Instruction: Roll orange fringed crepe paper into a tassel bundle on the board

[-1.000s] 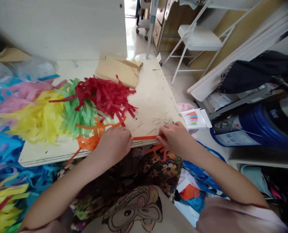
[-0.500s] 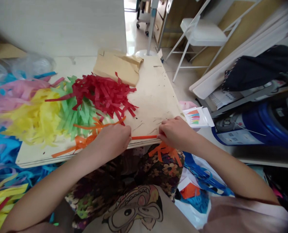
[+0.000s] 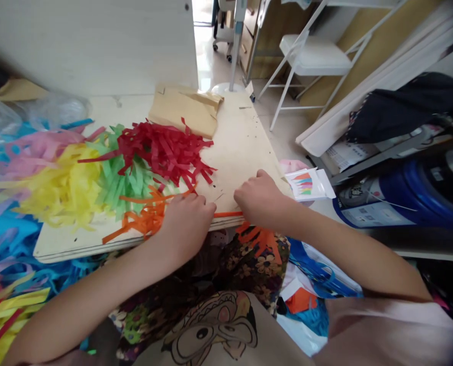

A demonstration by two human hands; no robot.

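My left hand (image 3: 186,223) and my right hand (image 3: 259,198) sit close together at the near edge of a pale wooden board (image 3: 245,152). Both are closed on a thin orange paper strip (image 3: 227,214) stretched between them; only a short piece shows. Just left of my left hand lies a small heap of orange strips (image 3: 144,218). More orange strips (image 3: 260,238) hang below the board edge onto my lap.
Piles of red (image 3: 161,150), green (image 3: 125,178), yellow (image 3: 62,188) and pink (image 3: 39,147) strips cover the board's left. Crumpled brown paper (image 3: 186,109) lies at the back. A paper packet (image 3: 308,184), a blue drum (image 3: 397,203) and a white folding chair (image 3: 310,58) stand at right.
My hands have drawn closer together along the orange strip, so less of it shows. My right hand slid left and slightly up onto the board.
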